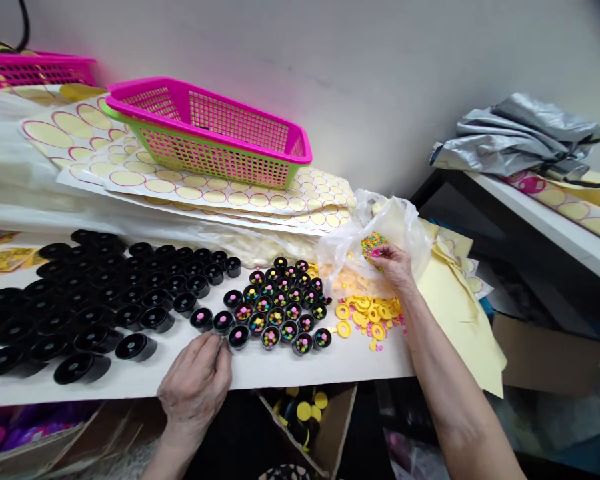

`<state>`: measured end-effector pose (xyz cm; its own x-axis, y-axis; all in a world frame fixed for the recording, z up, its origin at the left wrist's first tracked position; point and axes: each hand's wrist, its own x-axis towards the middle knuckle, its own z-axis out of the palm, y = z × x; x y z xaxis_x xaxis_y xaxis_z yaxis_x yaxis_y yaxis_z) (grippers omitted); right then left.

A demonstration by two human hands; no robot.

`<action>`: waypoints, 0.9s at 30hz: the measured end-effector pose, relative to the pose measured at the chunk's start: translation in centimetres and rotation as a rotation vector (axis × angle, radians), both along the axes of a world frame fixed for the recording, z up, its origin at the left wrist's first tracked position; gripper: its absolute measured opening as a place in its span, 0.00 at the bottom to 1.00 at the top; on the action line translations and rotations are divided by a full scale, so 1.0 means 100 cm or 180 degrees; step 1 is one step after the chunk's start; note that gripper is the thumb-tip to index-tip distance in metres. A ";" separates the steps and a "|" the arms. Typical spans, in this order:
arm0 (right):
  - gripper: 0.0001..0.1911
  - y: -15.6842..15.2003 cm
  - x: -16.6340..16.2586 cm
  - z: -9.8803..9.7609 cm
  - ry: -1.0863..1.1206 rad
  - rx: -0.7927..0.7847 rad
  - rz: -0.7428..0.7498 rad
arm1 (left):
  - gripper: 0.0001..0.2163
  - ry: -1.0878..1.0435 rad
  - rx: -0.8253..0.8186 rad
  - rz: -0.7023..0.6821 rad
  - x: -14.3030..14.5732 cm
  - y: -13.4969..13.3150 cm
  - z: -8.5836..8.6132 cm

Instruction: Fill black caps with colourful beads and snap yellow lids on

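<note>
At the white table [280, 377], the left hand [195, 379], grip unclear, sits beside round black plastic cups [223, 323] while the right hand [395, 267] pinches tiny multicoloured beads [371, 245], apparently mid-filling, next needing careful release.

Beads [371, 245] partly hidden, leftmost basket [43, 61] cropped

Left of left hand [197, 383]: black cups [93, 315], glossy smooth plastic. At right hand [393, 263] fingertips: multicoloured beads [373, 243], bumpy mass. Around it: bag [345, 257], crinkled translucent plastic film. Below it: yellow rings [377, 312], smooth plastic. Beyond left hand: pink basket [215, 148], perforated plastic. Tabletop [275, 370]: matt.
</note>
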<state>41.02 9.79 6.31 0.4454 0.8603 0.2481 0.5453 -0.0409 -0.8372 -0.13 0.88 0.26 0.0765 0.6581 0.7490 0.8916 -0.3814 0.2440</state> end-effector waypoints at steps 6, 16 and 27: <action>0.13 -0.039 -0.053 0.029 0.0913 0.0700 0.0666 | 0.08 -0.0085 -0.0132 -0.0034 0.003 -0.001 -0.001; 0.11 -0.090 -0.153 0.056 0.0968 0.0548 0.1361 | 0.06 -0.0173 -0.0374 -0.0013 0.005 -0.009 0.001; 0.07 0.014 -0.014 0.025 -0.2269 -0.1402 -0.0169 | 0.06 -0.0148 -0.0181 -0.0064 0.002 -0.004 -0.001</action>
